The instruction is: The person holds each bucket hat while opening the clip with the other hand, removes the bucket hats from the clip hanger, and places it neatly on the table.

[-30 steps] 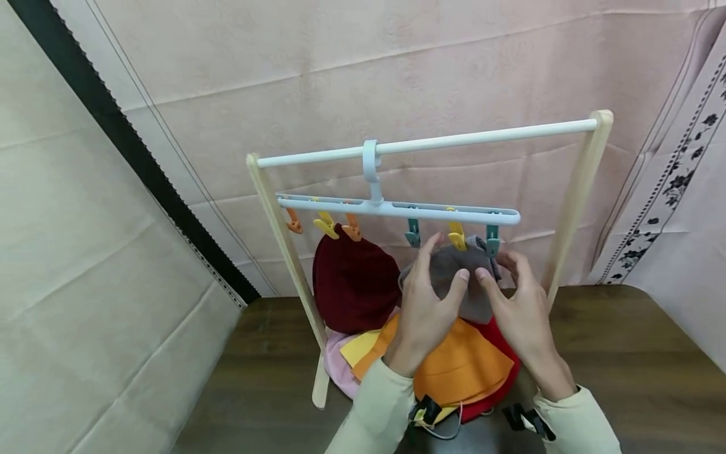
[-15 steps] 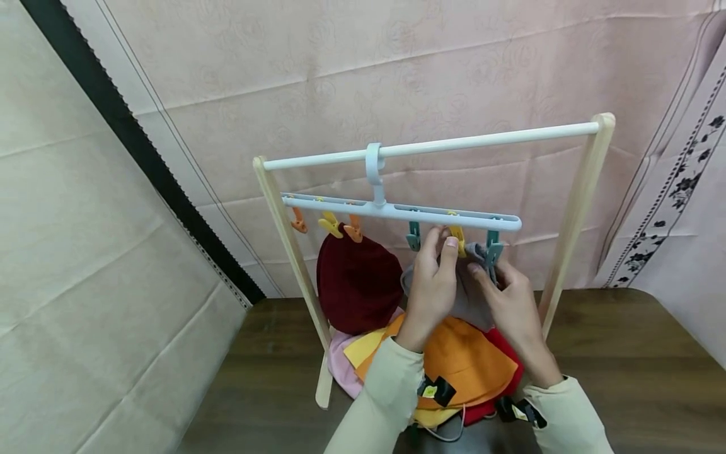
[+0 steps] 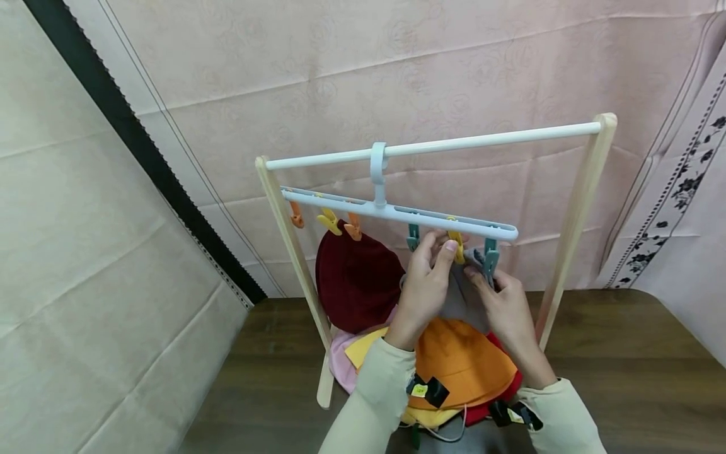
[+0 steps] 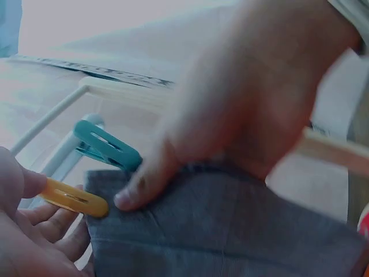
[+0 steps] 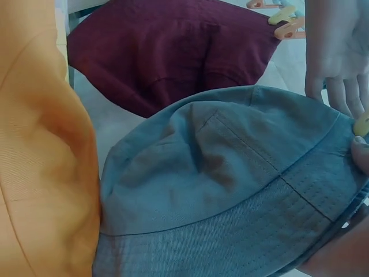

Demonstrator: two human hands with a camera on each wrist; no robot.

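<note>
A wooden drying rack [image 3: 573,227] is standing on a dark table [image 3: 624,378], carrying a white peg hanger [image 3: 397,213] on its rail. Below the hanger, a maroon hat [image 3: 354,277] is hanging from an orange peg, above a pile of hats [image 3: 459,359]. The grey hat [image 3: 462,296] is dangling under the hanger's right end, where a teal peg [image 3: 491,257] is biting its brim. The left hand [image 3: 424,290] is pinching the yellow peg [image 3: 456,244], apparently to open it, while the right hand [image 3: 505,302] is pressing the brim up towards it
</note>
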